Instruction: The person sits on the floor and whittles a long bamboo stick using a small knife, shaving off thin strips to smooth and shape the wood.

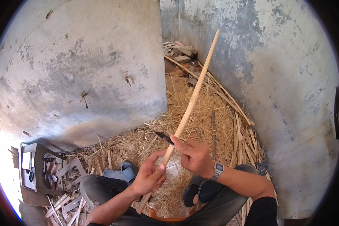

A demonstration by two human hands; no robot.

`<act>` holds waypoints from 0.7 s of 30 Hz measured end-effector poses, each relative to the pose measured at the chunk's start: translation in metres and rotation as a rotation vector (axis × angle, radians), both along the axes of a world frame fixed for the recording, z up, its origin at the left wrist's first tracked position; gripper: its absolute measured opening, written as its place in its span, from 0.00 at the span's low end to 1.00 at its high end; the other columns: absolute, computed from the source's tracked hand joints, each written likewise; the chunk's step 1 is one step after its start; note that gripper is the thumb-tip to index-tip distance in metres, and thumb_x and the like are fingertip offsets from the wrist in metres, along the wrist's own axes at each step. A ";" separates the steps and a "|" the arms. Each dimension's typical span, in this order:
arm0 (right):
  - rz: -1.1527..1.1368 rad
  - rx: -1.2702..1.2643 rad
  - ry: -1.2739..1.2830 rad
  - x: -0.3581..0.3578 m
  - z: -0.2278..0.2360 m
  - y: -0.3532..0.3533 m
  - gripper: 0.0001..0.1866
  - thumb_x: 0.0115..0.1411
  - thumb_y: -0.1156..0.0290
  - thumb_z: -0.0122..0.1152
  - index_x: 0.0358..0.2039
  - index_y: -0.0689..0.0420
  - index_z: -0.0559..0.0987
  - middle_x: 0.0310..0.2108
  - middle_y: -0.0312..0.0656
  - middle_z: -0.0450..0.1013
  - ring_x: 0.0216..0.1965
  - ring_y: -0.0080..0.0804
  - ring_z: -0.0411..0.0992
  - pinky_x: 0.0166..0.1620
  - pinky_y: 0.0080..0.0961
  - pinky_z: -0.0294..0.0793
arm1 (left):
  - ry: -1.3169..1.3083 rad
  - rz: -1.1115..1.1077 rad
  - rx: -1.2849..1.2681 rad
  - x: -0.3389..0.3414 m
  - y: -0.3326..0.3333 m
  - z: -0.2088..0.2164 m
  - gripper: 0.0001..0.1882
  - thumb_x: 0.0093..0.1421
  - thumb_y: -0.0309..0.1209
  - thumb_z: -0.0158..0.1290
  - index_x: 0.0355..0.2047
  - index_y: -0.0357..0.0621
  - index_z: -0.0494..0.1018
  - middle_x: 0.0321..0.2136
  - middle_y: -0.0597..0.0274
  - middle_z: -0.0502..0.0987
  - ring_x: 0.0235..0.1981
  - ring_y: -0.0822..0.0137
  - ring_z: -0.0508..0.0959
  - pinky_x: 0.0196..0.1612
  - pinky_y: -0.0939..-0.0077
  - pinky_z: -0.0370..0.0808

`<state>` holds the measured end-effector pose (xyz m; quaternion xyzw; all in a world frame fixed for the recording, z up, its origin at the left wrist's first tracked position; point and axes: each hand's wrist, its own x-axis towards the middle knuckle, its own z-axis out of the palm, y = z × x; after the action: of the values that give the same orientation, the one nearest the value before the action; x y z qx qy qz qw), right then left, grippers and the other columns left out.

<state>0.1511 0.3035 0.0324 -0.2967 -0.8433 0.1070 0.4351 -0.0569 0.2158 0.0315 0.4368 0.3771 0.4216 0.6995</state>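
A long pale bamboo stick [194, 96] runs from low centre up to the upper right. My left hand [148, 176] is closed around its lower part. My right hand [194, 156], with a wristwatch on the wrist, grips a dark-bladed knife [164, 137] whose blade points left and rests against the stick just above the left hand. My knees in dark trousers show along the bottom edge.
The ground is covered with straw and shavings [199, 113]. Split bamboo strips [229, 100] lie along the right concrete wall. Bricks [182, 52] are piled in the far corner. A blue sandal [124, 171] and wooden scraps [64, 169] lie at the left.
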 end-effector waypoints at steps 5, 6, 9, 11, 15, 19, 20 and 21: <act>-0.026 0.000 0.063 0.013 0.006 0.039 0.32 0.55 0.84 0.61 0.61 0.50 0.80 0.19 0.40 0.69 0.18 0.34 0.69 0.22 0.31 0.69 | -0.056 0.019 -0.020 0.002 -0.010 -0.007 0.28 0.77 0.45 0.42 0.70 0.47 0.53 0.13 0.67 0.63 0.09 0.75 0.61 0.13 0.82 0.60; -0.056 0.003 0.102 0.013 0.010 0.042 0.31 0.53 0.85 0.61 0.59 0.52 0.82 0.19 0.42 0.70 0.17 0.35 0.70 0.23 0.31 0.69 | -0.040 0.022 0.003 0.004 -0.008 -0.004 0.28 0.77 0.46 0.42 0.70 0.48 0.54 0.13 0.66 0.63 0.09 0.75 0.61 0.13 0.81 0.60; 0.062 -0.079 0.016 -0.004 -0.001 -0.019 0.23 0.56 0.83 0.60 0.53 0.56 0.85 0.18 0.44 0.68 0.17 0.36 0.69 0.22 0.33 0.68 | -0.018 0.078 -0.002 0.004 0.000 -0.012 0.27 0.77 0.46 0.41 0.70 0.48 0.55 0.13 0.65 0.63 0.08 0.74 0.60 0.13 0.81 0.60; 0.133 0.015 -0.066 0.011 -0.003 0.010 0.31 0.57 0.81 0.59 0.63 0.50 0.78 0.19 0.41 0.70 0.17 0.31 0.69 0.21 0.31 0.69 | -0.043 0.055 0.012 0.004 0.000 -0.008 0.27 0.77 0.46 0.41 0.69 0.48 0.56 0.13 0.65 0.62 0.08 0.74 0.59 0.13 0.80 0.60; -0.027 0.032 0.082 0.015 0.003 0.039 0.36 0.54 0.79 0.63 0.66 0.43 0.76 0.22 0.38 0.68 0.18 0.30 0.70 0.21 0.31 0.68 | -0.102 0.033 0.025 0.007 -0.004 -0.001 0.27 0.77 0.48 0.39 0.69 0.49 0.56 0.13 0.66 0.61 0.07 0.74 0.57 0.13 0.80 0.60; 0.113 -0.010 -0.067 0.000 -0.007 -0.019 0.33 0.56 0.81 0.60 0.65 0.48 0.77 0.19 0.41 0.68 0.18 0.29 0.68 0.21 0.31 0.67 | -0.122 0.038 -0.057 0.004 0.001 -0.009 0.29 0.77 0.49 0.37 0.71 0.48 0.55 0.13 0.66 0.61 0.08 0.74 0.56 0.13 0.80 0.59; 0.123 0.048 -0.174 0.010 0.003 -0.009 0.34 0.57 0.81 0.60 0.66 0.49 0.76 0.17 0.41 0.67 0.17 0.29 0.67 0.20 0.31 0.66 | -0.177 0.010 -0.091 0.000 -0.001 -0.010 0.31 0.77 0.49 0.38 0.73 0.48 0.54 0.13 0.66 0.61 0.08 0.74 0.57 0.15 0.80 0.60; 0.121 0.039 -0.168 0.011 0.004 -0.005 0.34 0.57 0.81 0.60 0.66 0.49 0.76 0.17 0.41 0.67 0.17 0.29 0.67 0.20 0.31 0.66 | -0.227 -0.013 -0.135 -0.003 -0.006 -0.008 0.33 0.77 0.50 0.38 0.74 0.48 0.54 0.14 0.67 0.61 0.09 0.75 0.57 0.16 0.80 0.60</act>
<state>0.1617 0.2988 0.0365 -0.2446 -0.8951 0.0915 0.3615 -0.0596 0.2094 0.0238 0.3405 0.3202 0.4374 0.7683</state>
